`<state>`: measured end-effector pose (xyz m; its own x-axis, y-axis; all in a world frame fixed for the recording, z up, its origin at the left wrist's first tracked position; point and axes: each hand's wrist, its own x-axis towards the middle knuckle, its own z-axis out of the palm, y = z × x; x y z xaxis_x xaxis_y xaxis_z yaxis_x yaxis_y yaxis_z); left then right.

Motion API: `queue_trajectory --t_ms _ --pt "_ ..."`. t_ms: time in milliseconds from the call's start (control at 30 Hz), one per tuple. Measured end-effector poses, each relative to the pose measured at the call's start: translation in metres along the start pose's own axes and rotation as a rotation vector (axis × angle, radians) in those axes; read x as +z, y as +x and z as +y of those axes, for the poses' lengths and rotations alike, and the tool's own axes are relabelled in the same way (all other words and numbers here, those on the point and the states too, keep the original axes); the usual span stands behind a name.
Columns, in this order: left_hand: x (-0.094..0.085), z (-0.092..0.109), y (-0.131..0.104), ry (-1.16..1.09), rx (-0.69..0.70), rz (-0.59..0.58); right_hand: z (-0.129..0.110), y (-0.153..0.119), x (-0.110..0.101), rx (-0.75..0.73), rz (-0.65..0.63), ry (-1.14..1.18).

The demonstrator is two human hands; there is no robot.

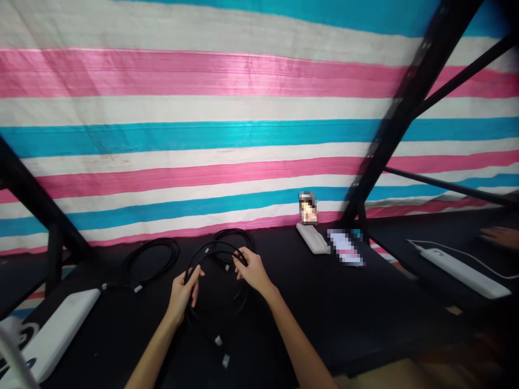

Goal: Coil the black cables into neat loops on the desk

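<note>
Both hands have their fingers closed on one black cable (219,250), gathered in loose loops above the dark counter (324,313). The left hand (181,299) pinches the left side of the loops between thumb and fingers; the right hand (254,269) grips their upper right side, its fingers curled inward. Two pale plugs (218,341) hang or lie below and between the two sets of fingers; any marking on them is too small to read.

Just beyond the fingers lies a second cable coil (232,230), partly hidden by the held loops. Left of the left fingers and a little farther off rests a third cable coil (177,251), with a pale plug (138,289) on its near side. Well to the left of the left fingers sits a long white block (67,327); the dark mark near its lower end cannot be read.

Beyond and right of the right fingers are a pale flat case (311,239), a small upright item (308,209) and a flat printed sheet (344,248); pixels mask any writing on the last two. Far right of the right fingers, another white block (466,273) lies near another person's hand (500,236).
</note>
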<state>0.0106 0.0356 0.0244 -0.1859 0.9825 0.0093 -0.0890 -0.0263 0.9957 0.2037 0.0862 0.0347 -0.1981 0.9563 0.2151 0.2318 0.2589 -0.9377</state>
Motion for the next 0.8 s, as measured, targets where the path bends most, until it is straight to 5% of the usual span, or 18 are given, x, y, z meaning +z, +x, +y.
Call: queue_trajectory --t_ms 267,533,800 --pt "0.005 -0.008 0.003 -0.117 -0.036 0.109 -0.017 -0.006 0.012 0.089 -0.011 0.312" --pt "0.011 0.001 0.0 0.138 0.06 -0.079 -0.033 -0.009 -0.007 0.088 -0.06 0.813" --pt "0.02 -0.038 0.009 0.068 -0.111 -0.091 -0.039 -0.013 -0.018 -0.069 0.01 0.94"
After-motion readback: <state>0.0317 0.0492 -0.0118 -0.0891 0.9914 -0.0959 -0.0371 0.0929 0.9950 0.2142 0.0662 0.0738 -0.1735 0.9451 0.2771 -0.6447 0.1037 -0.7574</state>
